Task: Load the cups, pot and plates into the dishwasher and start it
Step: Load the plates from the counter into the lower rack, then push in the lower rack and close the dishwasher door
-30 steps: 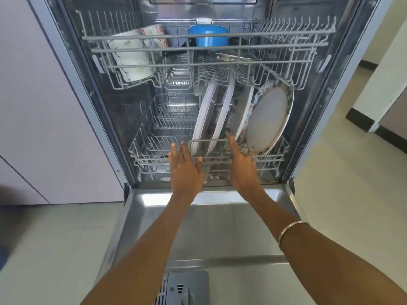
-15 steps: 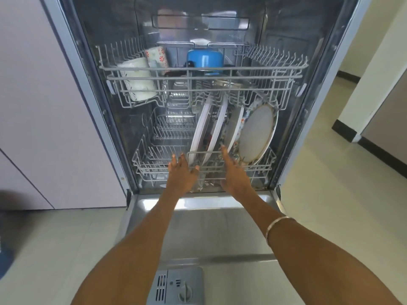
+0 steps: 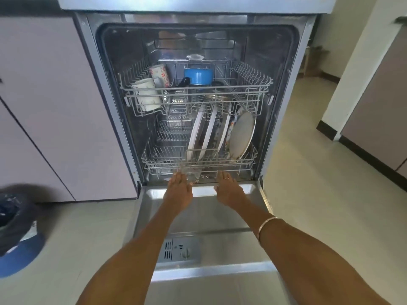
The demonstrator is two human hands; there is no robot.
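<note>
Loading looks complete: both hands reach out palm-down over the lowered door, fingers straight and released, holding nothing. The left hand and right hand hover at the front rail of the lower rack. Just beyond the fingertips stand the plates; higher, in the upper rack, sit the cups and blue pot. Next, presumably, lifting the door shut and starting the machine.
</note>
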